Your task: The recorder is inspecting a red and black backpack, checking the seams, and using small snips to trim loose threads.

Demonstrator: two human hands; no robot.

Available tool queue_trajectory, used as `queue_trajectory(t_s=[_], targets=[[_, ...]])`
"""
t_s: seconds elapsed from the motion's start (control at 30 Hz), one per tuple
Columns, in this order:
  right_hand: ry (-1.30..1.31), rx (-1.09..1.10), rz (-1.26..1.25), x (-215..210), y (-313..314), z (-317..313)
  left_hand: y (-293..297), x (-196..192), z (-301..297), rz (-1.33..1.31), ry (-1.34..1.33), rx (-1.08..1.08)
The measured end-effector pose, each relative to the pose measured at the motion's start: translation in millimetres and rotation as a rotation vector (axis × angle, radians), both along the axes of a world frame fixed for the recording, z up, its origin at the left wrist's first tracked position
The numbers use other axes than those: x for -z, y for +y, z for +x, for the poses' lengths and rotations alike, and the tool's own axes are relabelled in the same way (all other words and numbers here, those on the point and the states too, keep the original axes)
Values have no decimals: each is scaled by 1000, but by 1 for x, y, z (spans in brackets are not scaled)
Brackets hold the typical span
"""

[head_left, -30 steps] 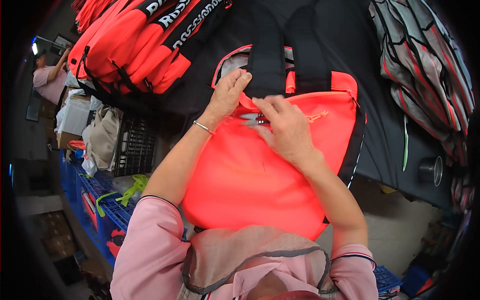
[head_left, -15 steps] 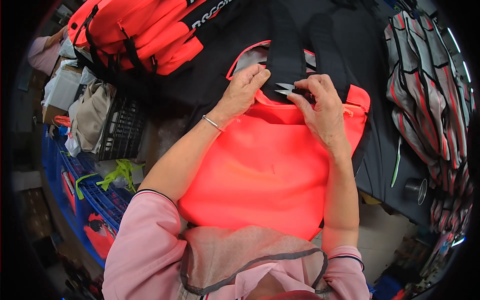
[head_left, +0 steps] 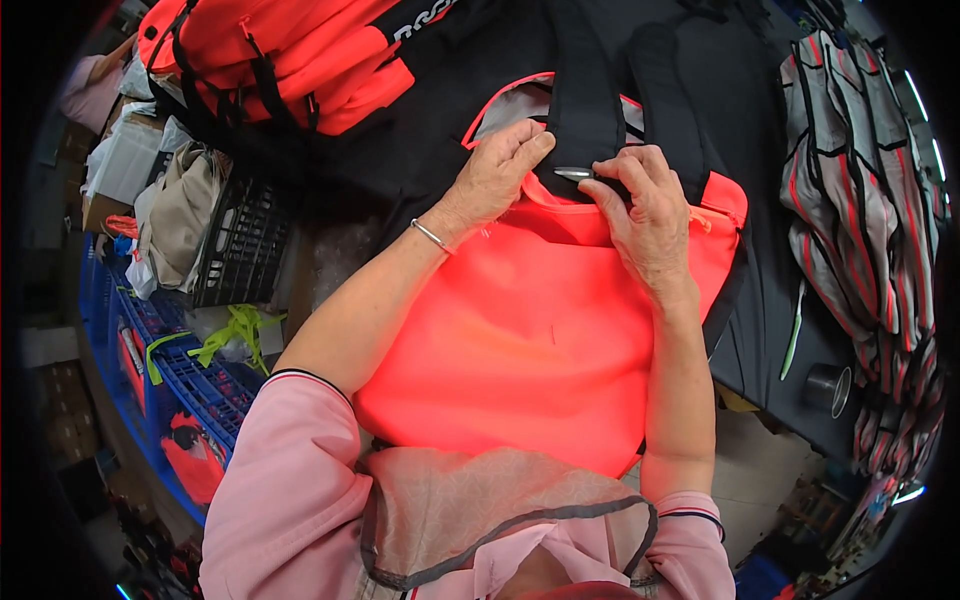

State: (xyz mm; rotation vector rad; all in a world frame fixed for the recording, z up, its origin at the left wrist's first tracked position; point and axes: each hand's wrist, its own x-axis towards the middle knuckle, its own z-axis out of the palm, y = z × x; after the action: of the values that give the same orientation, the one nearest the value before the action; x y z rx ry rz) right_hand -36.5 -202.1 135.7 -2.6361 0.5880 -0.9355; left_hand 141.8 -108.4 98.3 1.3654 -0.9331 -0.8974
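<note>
A bright coral-red backpack (head_left: 510,340) with black shoulder straps (head_left: 585,100) lies in front of me, its grey lining showing at the upper edge. My left hand (head_left: 500,170) is closed, thumb and fingers pinching the bag's top edge beside the nearer strap. Thread snips (head_left: 574,174) are gripped in my right hand (head_left: 643,205), just right of the left one. Their short silver blades point left over the black strap and are pressed together. The handle is mostly hidden by my fingers.
More red bags (head_left: 290,60) are piled at the far left. Below them stand a black crate (head_left: 240,240) and a blue plastic basket (head_left: 200,370). Grey bags with red trim (head_left: 850,170) hang or stack on the right, near a metal cup (head_left: 828,388) at the black table's edge.
The blades of the snips were apart and have closed together. Both hands stay at almost the same place on the bag; the view has shifted slightly.
</note>
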Motion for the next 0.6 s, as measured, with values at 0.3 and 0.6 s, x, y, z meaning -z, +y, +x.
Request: queue_trajectory(t_s=[0.3,0.6], targets=[[-97,13,151,3,-2,1,-6,8,3,-11,7,15],[-285,120,556,33,-30,-10,-16,3,-5,-357,225,-150]])
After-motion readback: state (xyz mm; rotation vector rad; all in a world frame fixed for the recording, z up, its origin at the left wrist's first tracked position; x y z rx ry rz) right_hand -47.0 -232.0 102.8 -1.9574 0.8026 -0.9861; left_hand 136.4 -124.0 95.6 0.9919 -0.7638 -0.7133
